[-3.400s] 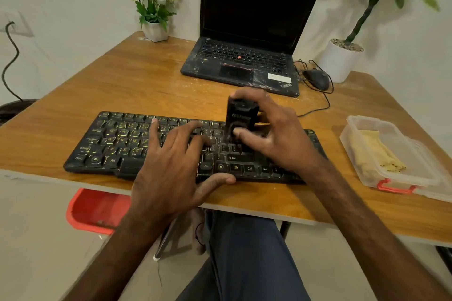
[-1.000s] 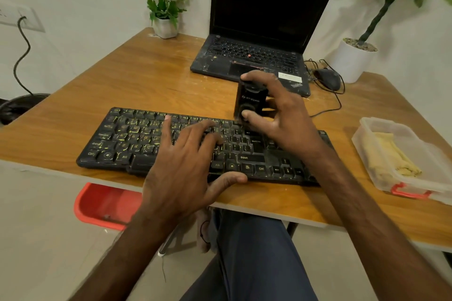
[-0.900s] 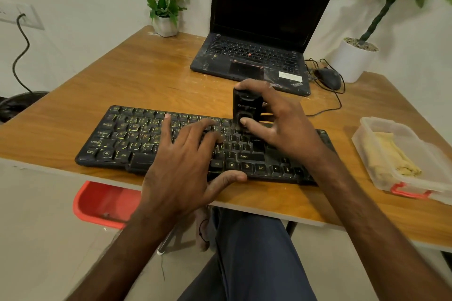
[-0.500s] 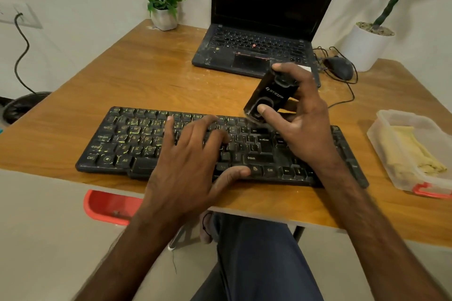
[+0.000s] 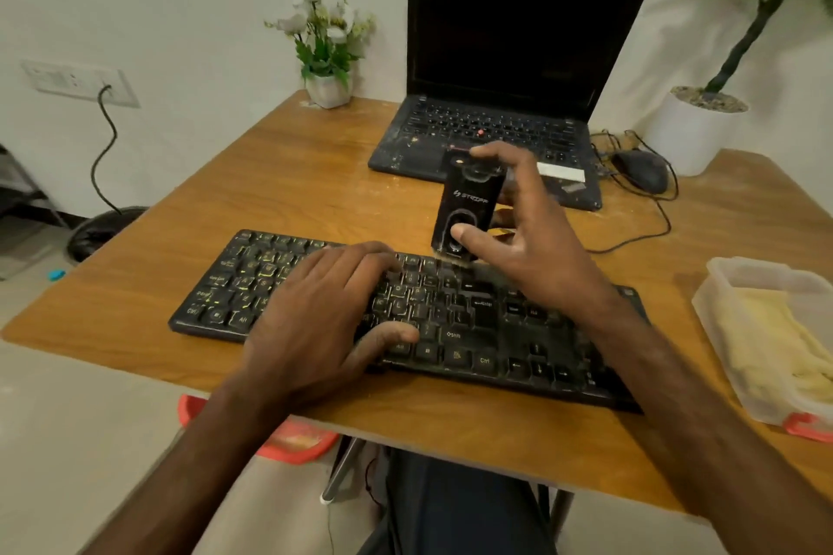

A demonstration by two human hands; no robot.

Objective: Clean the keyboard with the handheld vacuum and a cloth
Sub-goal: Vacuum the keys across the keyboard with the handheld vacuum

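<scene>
Right grip (image 5: 518, 239) clutches small black handheld vacuum (image 5: 466, 207), vacuuming black keyboard (image 5: 405, 311); flat left hand (image 5: 324, 324) steadies it. Next probably another row.

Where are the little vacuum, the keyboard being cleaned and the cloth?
handheld vacuum (image 5: 469, 205), head view, on its black front face by the logo.
keyboard (image 5: 487, 320), head view, on keys near Enter.
cloth (image 5: 766, 329), head view, on the yellow fabric inside the clear box.

Single head view, looking forward and down at table (image 5: 288, 194) (close, wide-angle).
</scene>
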